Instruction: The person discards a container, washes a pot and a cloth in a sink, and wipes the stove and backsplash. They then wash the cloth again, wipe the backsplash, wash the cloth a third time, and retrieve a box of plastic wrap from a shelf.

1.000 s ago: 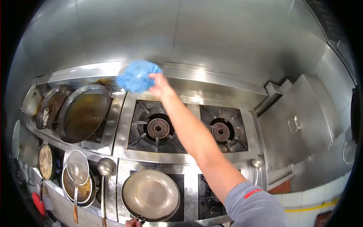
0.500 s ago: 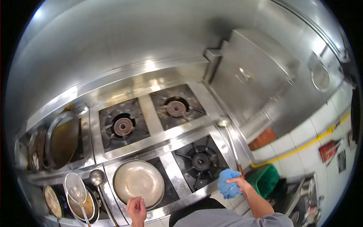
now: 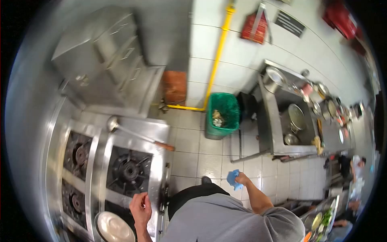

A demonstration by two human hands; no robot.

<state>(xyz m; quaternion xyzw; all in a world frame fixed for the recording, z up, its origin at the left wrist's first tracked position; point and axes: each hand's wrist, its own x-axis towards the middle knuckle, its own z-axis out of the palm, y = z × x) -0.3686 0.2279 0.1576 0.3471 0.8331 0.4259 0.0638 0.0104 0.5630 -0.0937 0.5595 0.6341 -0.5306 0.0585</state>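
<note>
A crumpled blue cloth (image 3: 233, 180) is held in my right hand (image 3: 242, 179), out over the tiled floor. My left hand (image 3: 141, 206) has its fingers curled together near the front edge of the stove; whether something small is between them cannot be made out. Below and left of that hand lies a wide metal pan (image 3: 115, 228) on the stove. Just above the hand is a black burner (image 3: 130, 170). A long ladle (image 3: 133, 132) with a wooden handle rests on the steel top, its handle end at the stove's front edge.
A green bin (image 3: 222, 115) with waste inside stands on the floor beside a yellow pipe (image 3: 218, 56). To its right is a steel sink (image 3: 278, 133) with pots. People (image 3: 356, 167) are at the far right. A counter with food (image 3: 322, 218) is at the lower right.
The view has turned right, bringing the bin, sink and people into fuller view. The blue cloth, still in my right hand, has gone from beside the stove to over the floor.
</note>
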